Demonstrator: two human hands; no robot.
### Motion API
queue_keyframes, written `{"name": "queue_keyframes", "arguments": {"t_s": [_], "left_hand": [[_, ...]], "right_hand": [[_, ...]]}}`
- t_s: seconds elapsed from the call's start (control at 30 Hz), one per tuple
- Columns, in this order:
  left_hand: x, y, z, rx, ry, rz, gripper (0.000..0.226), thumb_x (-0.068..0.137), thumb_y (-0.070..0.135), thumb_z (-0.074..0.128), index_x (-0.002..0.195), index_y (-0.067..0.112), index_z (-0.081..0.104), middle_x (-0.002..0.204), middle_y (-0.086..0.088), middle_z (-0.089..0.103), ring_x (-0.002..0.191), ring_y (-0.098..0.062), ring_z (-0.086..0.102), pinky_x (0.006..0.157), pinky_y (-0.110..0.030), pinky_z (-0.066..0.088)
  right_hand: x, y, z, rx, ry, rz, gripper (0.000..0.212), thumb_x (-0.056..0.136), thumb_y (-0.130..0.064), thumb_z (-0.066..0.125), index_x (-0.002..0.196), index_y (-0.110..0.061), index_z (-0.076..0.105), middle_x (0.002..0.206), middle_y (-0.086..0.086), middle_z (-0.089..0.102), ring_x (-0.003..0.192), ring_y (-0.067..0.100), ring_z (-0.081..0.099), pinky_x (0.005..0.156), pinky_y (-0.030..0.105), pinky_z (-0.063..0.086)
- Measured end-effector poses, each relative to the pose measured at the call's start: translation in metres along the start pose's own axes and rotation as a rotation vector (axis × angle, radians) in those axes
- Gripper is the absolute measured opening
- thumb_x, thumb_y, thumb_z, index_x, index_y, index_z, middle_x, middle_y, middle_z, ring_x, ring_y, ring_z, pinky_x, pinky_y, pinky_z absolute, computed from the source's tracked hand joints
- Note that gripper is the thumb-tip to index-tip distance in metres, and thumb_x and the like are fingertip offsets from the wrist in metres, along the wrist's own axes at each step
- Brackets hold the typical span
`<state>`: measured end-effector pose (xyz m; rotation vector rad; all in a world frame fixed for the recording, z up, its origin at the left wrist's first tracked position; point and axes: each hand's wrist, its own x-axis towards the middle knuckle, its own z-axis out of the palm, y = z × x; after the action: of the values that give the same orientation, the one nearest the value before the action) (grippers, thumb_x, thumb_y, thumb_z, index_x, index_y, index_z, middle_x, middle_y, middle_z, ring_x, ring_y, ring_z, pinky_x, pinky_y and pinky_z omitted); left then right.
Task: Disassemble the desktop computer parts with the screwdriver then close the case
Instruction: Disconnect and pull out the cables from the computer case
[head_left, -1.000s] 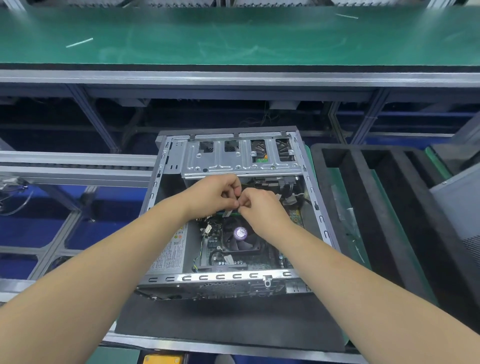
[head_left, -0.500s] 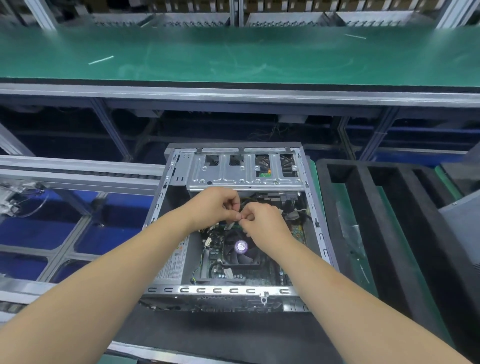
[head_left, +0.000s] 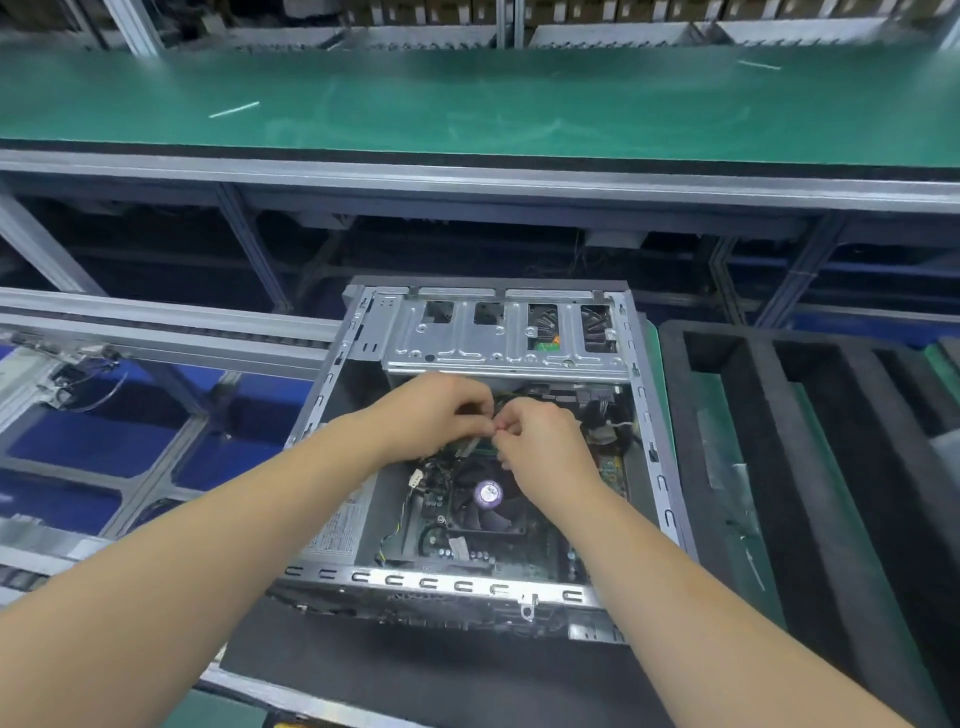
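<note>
Bright, even overhead light; green conveyor belt (head_left: 467, 104) carries a soft pale sheen, no hard glare. Shadows weak and diffuse. Space under the belt frame reads dark, detail lost. Inside the computer case (head_left: 644, 415), the floor below the drive cage (head_left: 498, 338) sits in shade. Wide-angle bowing: rails curve toward the edges, forearms swell at the bottom corners. Shelving beyond the belt soft, slightly smeared.

Both hands (head_left: 493, 423) inside open case (head_left: 644, 415)
</note>
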<state>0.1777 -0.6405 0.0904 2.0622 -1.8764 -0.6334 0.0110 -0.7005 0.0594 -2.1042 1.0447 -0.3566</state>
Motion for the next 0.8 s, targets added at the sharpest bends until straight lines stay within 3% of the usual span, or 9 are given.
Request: {"name": "queue_keyframes", "arguments": {"t_s": [0.23, 0.37, 0.5, 0.57, 0.67, 0.8], "left_hand": [[-0.0029, 0.0048, -0.0029, -0.103, -0.045, -0.034, 0.003, 0.09, 0.031, 0.071, 0.091, 0.031, 0.069, 0.077, 0.011, 0.075, 0.074, -0.006, 0.069, 0.073, -0.029, 0.055], [-0.0036, 0.0065, -0.0042, -0.212, -0.055, -0.073, 0.009, 0.088, 0.023, 0.071, 0.093, 0.029, 0.068, 0.081, 0.009, 0.076, 0.08, -0.009, 0.072, 0.082, -0.033, 0.056], [-0.0056, 0.0056, -0.0062, -0.315, -0.052, -0.07, 0.007, 0.09, 0.02, 0.075, 0.095, 0.023, 0.072, 0.089, 0.007, 0.078, 0.088, -0.006, 0.073, 0.083, -0.021, 0.053], [-0.0056, 0.0041, -0.0062, -0.315, -0.042, -0.073, 0.007, 0.092, 0.016, 0.072, 0.096, 0.021, 0.073, 0.088, 0.008, 0.078, 0.087, -0.002, 0.073, 0.078, -0.013, 0.049], [-0.0052, 0.0034, -0.0052, -0.245, -0.006, -0.08, 0.006, 0.094, 0.021, 0.07, 0.094, 0.026, 0.073, 0.078, 0.009, 0.076, 0.071, 0.003, 0.067, 0.064, -0.007, 0.042], [-0.0034, 0.002, -0.0031, -0.176, 0.013, -0.083, 0.005, 0.094, 0.028, 0.069, 0.09, 0.029, 0.071, 0.071, 0.01, 0.074, 0.061, 0.004, 0.061, 0.059, -0.014, 0.042]], "right_hand": [[-0.0005, -0.0005, -0.0049, -0.017, 0.032, 0.007, 0.012, 0.098, -0.013, 0.063, 0.105, -0.017, 0.073, 0.095, 0.006, 0.073, 0.091, 0.028, 0.07, 0.084, 0.041, 0.058], [-0.0016, -0.0006, -0.0052, -0.048, 0.021, 0.0, 0.013, 0.098, -0.013, 0.063, 0.105, -0.017, 0.073, 0.095, 0.004, 0.07, 0.093, 0.027, 0.069, 0.084, 0.039, 0.058], [-0.0013, -0.0004, -0.0059, -0.035, 0.03, 0.003, 0.011, 0.098, -0.014, 0.062, 0.096, -0.022, 0.069, 0.094, 0.002, 0.07, 0.092, 0.028, 0.069, 0.083, 0.04, 0.058], [-0.0011, 0.0001, -0.0054, -0.007, 0.035, 0.013, 0.013, 0.098, -0.013, 0.062, 0.094, -0.024, 0.066, 0.098, 0.005, 0.072, 0.091, 0.029, 0.07, 0.083, 0.044, 0.059], [-0.0006, 0.001, -0.0046, 0.047, 0.038, 0.035, 0.012, 0.097, -0.012, 0.065, 0.094, -0.023, 0.067, 0.099, 0.007, 0.073, 0.09, 0.029, 0.072, 0.084, 0.046, 0.06], [0.0005, 0.0029, -0.0021, 0.058, 0.042, 0.026, 0.014, 0.096, -0.011, 0.066, 0.092, -0.024, 0.067, 0.096, 0.006, 0.073, 0.093, 0.028, 0.071, 0.086, 0.046, 0.059]]}}
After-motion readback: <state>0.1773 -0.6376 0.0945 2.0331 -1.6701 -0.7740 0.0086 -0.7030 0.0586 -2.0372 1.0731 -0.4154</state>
